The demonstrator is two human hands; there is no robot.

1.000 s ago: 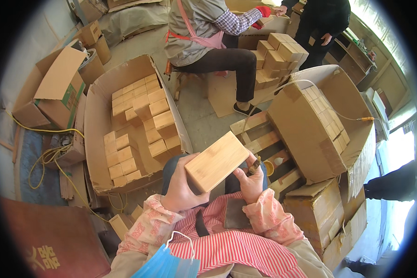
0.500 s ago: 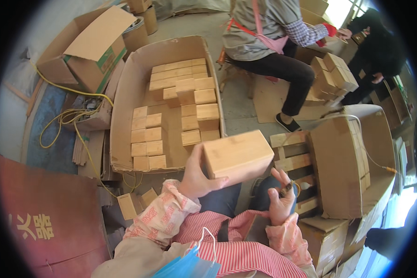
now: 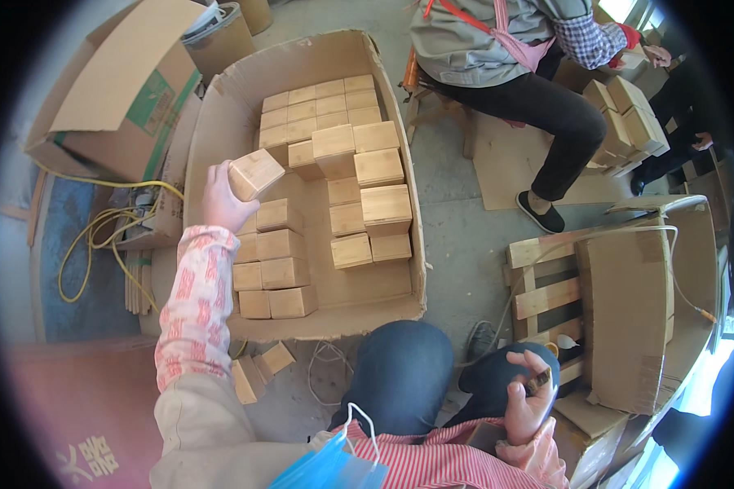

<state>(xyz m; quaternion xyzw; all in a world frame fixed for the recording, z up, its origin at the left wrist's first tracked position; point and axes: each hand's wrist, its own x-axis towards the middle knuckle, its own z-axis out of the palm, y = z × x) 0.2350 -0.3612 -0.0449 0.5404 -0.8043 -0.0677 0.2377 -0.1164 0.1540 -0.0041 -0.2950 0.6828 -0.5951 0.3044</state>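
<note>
Head view, left hand (image 3: 220,200) grip clasping a wooden block (image 3: 255,174) over the open cardboard box (image 3: 220,122) of stacked wooden blocks (image 3: 347,175), right hand (image 3: 526,399) at the knee, grip curled round a small dark tool (image 3: 538,380).

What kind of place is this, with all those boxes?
Probably a small workshop or packing room. A big carton on the floor holds rows of wooden blocks, the left hand holds a block over it, and another person sits nearby beside more stacked blocks.
</note>
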